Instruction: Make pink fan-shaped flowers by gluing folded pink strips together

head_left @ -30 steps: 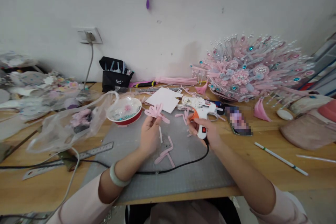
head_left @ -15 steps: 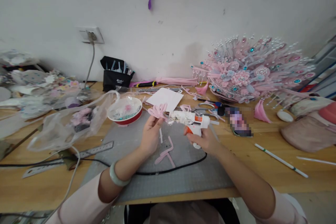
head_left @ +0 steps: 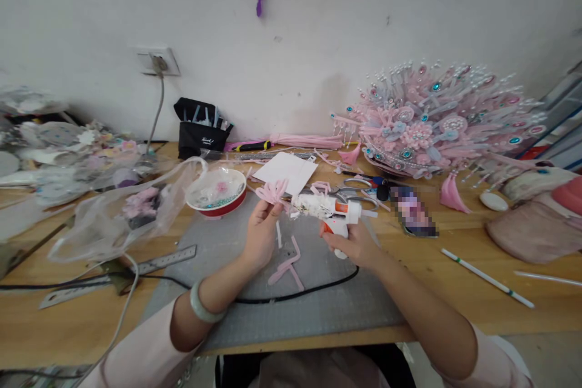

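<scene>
My left hand (head_left: 260, 233) holds a small pink looped pipe-cleaner flower (head_left: 271, 191) up above the grey cutting mat (head_left: 291, 309). My right hand (head_left: 352, 244) grips a white and orange hot glue gun (head_left: 328, 208), held level with its nozzle pointing left and touching the flower. The gun's black cord (head_left: 295, 294) trails across the mat. Loose pink pipe-cleaner pieces (head_left: 287, 264) lie on the mat between my hands.
A red-rimmed bowl of beads (head_left: 215, 192) stands left of the flower, beside a clear plastic bag (head_left: 122, 212) and a metal ruler (head_left: 113, 277). A large pink beaded headdress (head_left: 436, 121) fills the back right. Scissors (head_left: 359, 190), white card (head_left: 286, 171), a black pouch (head_left: 200, 130).
My right hand lifted the glue gun off the table, turned it level and brought its nozzle left to the flower. My left hand barely moved.
</scene>
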`<state>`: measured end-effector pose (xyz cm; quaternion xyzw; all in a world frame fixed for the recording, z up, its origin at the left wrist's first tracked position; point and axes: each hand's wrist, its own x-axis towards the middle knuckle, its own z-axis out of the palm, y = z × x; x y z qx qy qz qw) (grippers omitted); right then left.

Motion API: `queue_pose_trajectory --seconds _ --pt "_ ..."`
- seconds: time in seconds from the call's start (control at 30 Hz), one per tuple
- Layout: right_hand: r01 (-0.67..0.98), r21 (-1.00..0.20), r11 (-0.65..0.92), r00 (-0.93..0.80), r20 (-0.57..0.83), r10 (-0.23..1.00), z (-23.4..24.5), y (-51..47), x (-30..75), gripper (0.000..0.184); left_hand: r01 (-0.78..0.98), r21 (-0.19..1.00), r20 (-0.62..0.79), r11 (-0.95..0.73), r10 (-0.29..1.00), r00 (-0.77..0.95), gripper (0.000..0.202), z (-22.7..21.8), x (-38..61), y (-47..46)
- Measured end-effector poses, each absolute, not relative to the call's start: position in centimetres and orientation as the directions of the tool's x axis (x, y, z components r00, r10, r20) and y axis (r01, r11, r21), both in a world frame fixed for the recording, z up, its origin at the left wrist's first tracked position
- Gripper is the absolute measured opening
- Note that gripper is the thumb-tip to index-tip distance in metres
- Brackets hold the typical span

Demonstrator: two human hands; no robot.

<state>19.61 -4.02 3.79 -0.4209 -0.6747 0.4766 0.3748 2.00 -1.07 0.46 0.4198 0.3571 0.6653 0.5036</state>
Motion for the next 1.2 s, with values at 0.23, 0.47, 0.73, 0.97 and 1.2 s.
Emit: queue_pose_trajectory --seconds 0.23,0.47,0.73,0.97,1.2 --pt "0.238 -0.951 0.199 -0.362 0.103 0.926 3.95 -4.02 19.50 0.011 -0.378 0.897 0.196 -0.229 0.973 -0.124 0.023 0.54 2.06 -1.12" --pt "0.259 -0.943 0.208 -0.354 0.107 0.929 4.18 -4.05 19.48 0.013 -0.381 0.896 0.192 -0.228 0.973 -0.130 0.022 0.53 2.05 -1.07" --pt "0.264 -0.942 0.206 -0.335 0.111 0.936 3.86 -3.95 19.63 0.012 -0.370 0.900 0.201 -0.229 0.973 -0.111 0.017 0.58 1.97 -1.21" --pt "0.222 -0.958 0.181 -0.325 0.102 0.940 3.87 -3.95 19.54 0.012 -0.367 0.902 0.198 -0.229 0.973 -0.122 0.021 0.45 2.03 -1.19" --pt "0.212 -0.964 0.159 -0.307 0.089 0.948 4.08 -3.98 19.50 0.013 -0.381 0.903 0.169 -0.199 0.979 -0.110 0.027 0.80 2.18 -1.38"
